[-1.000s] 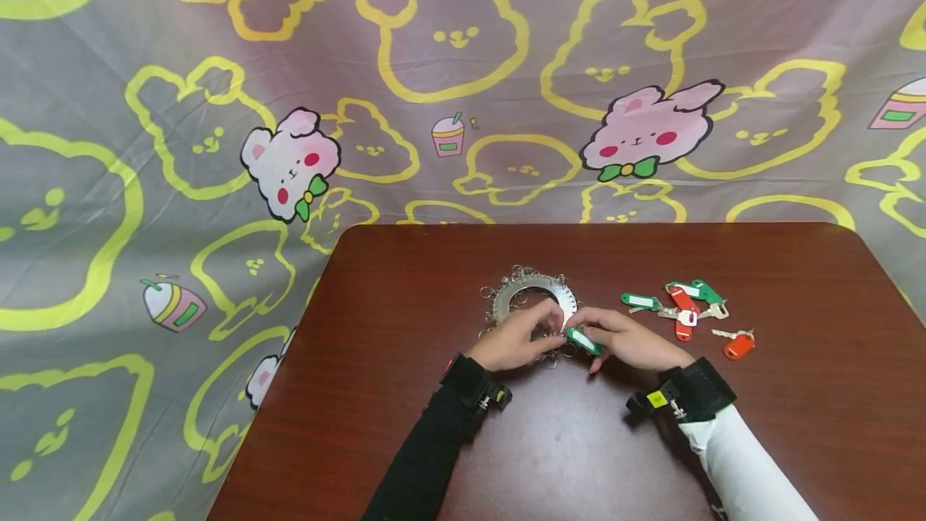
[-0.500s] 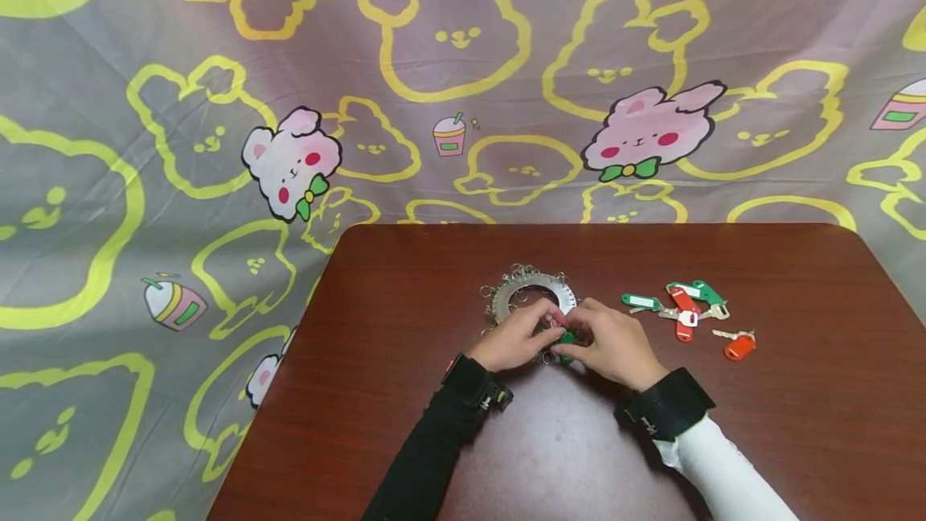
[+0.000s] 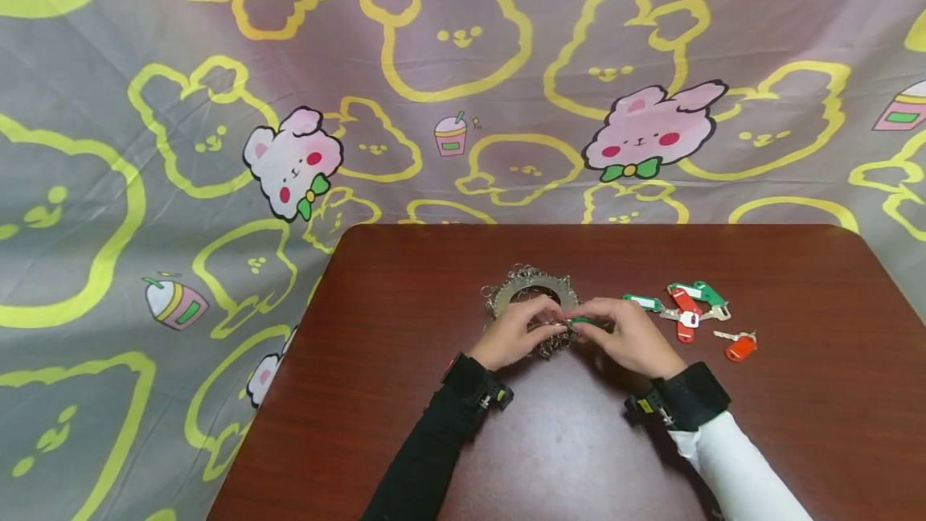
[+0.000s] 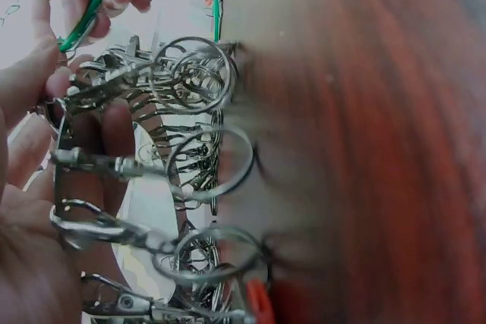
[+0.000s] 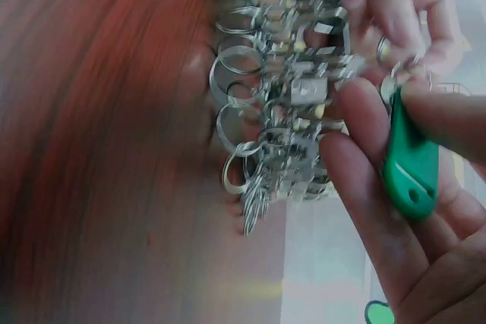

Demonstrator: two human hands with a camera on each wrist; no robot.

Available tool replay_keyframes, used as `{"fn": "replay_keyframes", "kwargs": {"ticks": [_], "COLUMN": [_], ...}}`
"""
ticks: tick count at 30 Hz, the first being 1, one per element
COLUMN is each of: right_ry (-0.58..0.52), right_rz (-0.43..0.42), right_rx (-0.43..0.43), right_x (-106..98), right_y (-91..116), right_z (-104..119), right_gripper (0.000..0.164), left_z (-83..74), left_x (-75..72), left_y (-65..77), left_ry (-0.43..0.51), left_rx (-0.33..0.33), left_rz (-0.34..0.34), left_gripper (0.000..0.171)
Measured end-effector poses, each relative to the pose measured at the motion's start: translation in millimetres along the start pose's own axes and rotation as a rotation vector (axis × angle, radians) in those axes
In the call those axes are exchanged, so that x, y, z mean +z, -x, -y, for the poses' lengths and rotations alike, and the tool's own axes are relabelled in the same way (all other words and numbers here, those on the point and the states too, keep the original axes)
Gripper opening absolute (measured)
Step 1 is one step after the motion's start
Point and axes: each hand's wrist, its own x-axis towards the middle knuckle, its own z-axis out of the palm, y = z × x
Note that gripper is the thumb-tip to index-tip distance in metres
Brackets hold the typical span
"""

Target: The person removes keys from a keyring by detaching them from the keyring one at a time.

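Observation:
A large metal key ring (image 3: 560, 287), hung all around with small clasps and split rings, lies tilted near the middle of the table. My left hand (image 3: 512, 334) grips its near right edge; in the left wrist view several clasps (image 4: 114, 165) dangle below those fingers. With thumb and fingers, my right hand (image 3: 631, 342) pinches a green key tag (image 5: 414, 168) just right of the ring. The tag's small metal loop (image 5: 391, 81) is close to the left fingertips; whether it is hooked on a clasp, I cannot tell.
Right of my hands lies a loose group of keys with green tags (image 3: 642, 302) and red tags (image 3: 684, 301). Another key with an orange-red tag (image 3: 741, 347) lies apart, nearer the right edge. A patterned cloth (image 3: 463, 63) hangs behind the brown table (image 3: 405, 280).
The right hand moved left with the green tag, then back right a little; the tag now shows edge-on. The metal ring's face has tipped and looks darker. My left hand has hardly moved.

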Motion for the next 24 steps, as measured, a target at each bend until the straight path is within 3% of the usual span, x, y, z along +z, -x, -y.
{"fn": "replay_keyframes", "kwargs": {"ticks": [4, 11, 13, 18, 24], "right_ry": [0.041, 0.251, 0.193, -0.024, -0.173], "right_rz": [-0.026, -0.17, -0.163, -0.126, -0.089], "right_rx": [-0.039, -0.18, -0.145, 0.036, 0.169], "right_x": [-1, 12, 15, 17, 17], "right_y": [0, -3, -3, -3, -3], "right_z": [-2, -4, -3, 1, -1], "right_gripper": [0.02, 0.011, 0.012, 0.013, 0.017], "left_z": [1.5, 1.4, 0.0, -0.6, -1.2], "left_x": [1.4, 5.1, 6.2, 8.6, 9.2], "left_y": [-0.2, -4.2, -5.1, -5.1, -2.8], "left_ry": [0.024, 0.065, 0.073, 0.1, 0.149], "left_rx": [0.015, 0.052, 0.054, 0.002, -0.033], "left_rz": [-0.038, -0.121, -0.14, -0.18, -0.189], "left_gripper": [0.011, 0.006, 0.006, 0.006, 0.006]}}
